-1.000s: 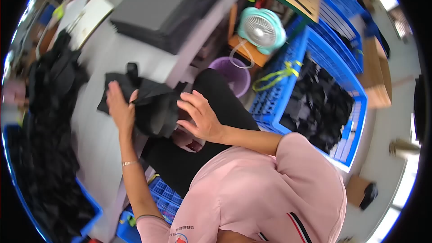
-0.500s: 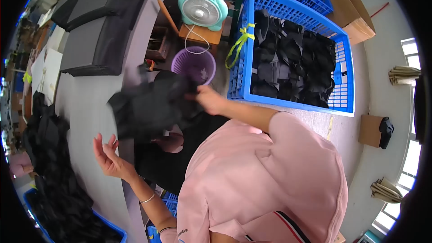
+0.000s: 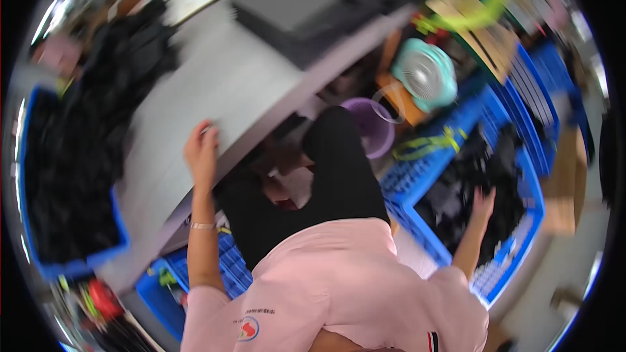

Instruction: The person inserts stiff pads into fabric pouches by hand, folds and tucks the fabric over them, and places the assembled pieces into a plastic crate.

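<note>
My left hand [image 3: 201, 150] is raised over the edge of the grey table [image 3: 222, 72], its fingers curled in. A tiny dark spot shows at the fingertips, too small to name. My right hand [image 3: 482, 205] reaches into the blue crate [image 3: 417, 221] on my right. Its fingers close on a black fabric piece [image 3: 499, 150], which blurs into the heap of similar black pieces [image 3: 450, 195] in the crate. Where that piece ends and the heap begins is hard to make out.
Stacks of dark grey sheets [image 3: 287, 3] lie on the table's far part. A purple basket [image 3: 368, 127] and a turquoise fan [image 3: 427, 75] stand beyond my knees. Black material [image 3: 72, 176] fills a blue bin on the left. A cardboard box [image 3: 562, 176] is beyond the crate.
My right hand has carried the black fabric piece from above my lap to the crate. My left hand's fingers have curled in. The view has turned.
</note>
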Available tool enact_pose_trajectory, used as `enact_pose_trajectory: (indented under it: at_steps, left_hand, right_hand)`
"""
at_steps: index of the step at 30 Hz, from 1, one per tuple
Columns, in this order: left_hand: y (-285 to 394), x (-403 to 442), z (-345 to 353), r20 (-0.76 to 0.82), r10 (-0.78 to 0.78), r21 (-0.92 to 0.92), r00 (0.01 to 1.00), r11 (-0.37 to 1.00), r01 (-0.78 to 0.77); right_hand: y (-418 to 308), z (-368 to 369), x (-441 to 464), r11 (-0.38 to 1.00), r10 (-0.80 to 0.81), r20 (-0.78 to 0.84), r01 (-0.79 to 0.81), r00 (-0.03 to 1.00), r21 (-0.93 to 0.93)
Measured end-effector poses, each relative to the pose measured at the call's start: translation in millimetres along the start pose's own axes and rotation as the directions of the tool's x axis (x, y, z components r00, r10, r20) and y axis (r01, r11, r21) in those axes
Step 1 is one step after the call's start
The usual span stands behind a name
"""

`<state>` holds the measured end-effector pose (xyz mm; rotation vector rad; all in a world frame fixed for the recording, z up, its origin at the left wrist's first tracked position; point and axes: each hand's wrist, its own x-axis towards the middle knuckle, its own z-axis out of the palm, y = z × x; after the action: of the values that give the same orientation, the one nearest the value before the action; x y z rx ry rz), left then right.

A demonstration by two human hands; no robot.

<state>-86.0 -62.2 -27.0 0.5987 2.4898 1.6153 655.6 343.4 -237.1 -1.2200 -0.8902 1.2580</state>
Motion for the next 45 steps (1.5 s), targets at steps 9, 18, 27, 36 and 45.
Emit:
enact_pose_trajectory:
  at_steps: [9,18,27,36,45]
  left_hand:
    - [-63,104,-63,-0.106,0.429,0.648,0.897,0.714,-0.265]
    - [-53,226,-67,0.08,0.362,0.878,0.929,0.415,-0.238]
    - [24,87,-63,-0.234,0.369,0.148,0.899,0.928,-0.343]
    - [-43,-64,-62,-0.278,-0.195,-0.476,0.941,0.878,0.042]
    - [44,-94,-62,-0.007,0.404,0.218,0.915,0.893,-0.393]
  right_hand:
    - [-14,253,-115,0.792,-0.068,0.047,0.083,0.997,-0.605]
    - [-57,432,-279,0.727,-0.229,0.724,0.609,0.65,-0.317]
    - [-48,489,-320,0.819,-0.08,0.906,0.546,0.417,-0.179]
    - [-67,558,-383,0.777,-0.272,0.96,0.605,0.071,0.175]
    - [-49,577,-414,0.643,-0.316,0.941,0.702,-0.119,0.305]
